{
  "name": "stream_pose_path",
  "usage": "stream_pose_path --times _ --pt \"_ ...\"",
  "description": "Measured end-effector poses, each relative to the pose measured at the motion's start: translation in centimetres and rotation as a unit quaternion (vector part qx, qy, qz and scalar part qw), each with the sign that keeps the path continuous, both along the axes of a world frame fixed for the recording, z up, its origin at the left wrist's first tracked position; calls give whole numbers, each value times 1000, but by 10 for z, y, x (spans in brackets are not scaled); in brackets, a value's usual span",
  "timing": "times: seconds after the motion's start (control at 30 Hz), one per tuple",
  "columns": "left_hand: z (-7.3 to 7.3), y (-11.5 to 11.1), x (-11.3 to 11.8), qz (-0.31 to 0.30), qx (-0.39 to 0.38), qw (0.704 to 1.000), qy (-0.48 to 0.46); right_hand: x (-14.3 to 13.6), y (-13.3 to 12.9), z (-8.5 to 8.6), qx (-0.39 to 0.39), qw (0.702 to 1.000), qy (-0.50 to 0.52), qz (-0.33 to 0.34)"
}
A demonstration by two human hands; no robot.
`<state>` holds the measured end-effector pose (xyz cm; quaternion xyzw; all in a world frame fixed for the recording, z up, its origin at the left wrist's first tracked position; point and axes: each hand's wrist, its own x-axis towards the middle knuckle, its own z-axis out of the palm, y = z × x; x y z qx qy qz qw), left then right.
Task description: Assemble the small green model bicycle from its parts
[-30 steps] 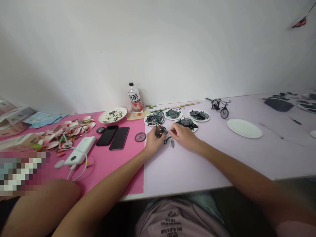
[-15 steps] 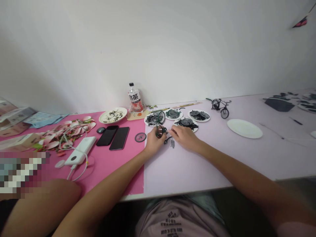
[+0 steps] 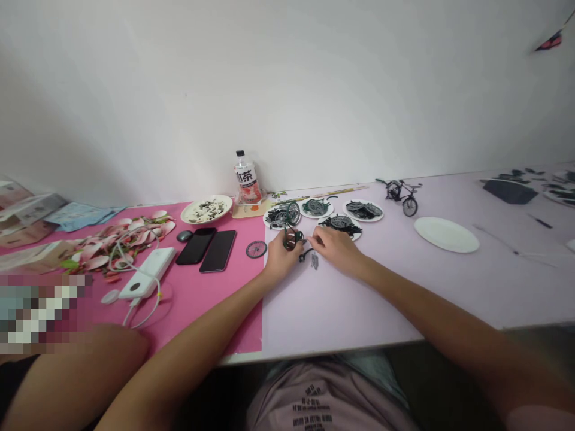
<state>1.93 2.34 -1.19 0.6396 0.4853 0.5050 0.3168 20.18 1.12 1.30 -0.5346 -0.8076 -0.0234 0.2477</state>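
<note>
My left hand (image 3: 282, 257) is closed around a partly built dark miniature bicycle (image 3: 288, 237), low over the table. A spoked wheel stands up above the fingers and seems to belong to it. My right hand (image 3: 339, 248) is closed in a pinch at the bicycle's right side; whatever its fingertips hold is too small to make out. Just below, between the hands, are a curved black piece (image 3: 306, 254) and a small grey part (image 3: 315, 261). A loose black wheel (image 3: 256, 249) lies left of my left hand.
Behind my hands, several white plates (image 3: 381, 216) carry bicycle parts. A standing model bicycle (image 3: 403, 194) and a white plate (image 3: 444, 234) are to the right. Leftward are two phones (image 3: 218, 251), a power bank (image 3: 148, 273), petals (image 3: 99, 259), and a bottle (image 3: 248, 179) by the wall.
</note>
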Motion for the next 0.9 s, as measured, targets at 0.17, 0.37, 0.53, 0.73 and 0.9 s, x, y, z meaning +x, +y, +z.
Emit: stream_pose_path --times 0.17,0.37,0.53,0.73,0.9 --pt "1 1 0 -13 -44 998 -47 3 3 -3 10 999 34 41" --pt "3 1 1 -10 -48 997 -54 8 7 -7 18 995 33 89" --pt "1 1 1 -14 -41 998 -47 7 7 -7 23 997 24 69" --pt "-2 1 0 -13 -23 999 -24 4 5 -4 29 999 -17 7" --pt "-3 1 0 -22 -9 1000 -14 2 -2 2 4 1000 -6 -5"
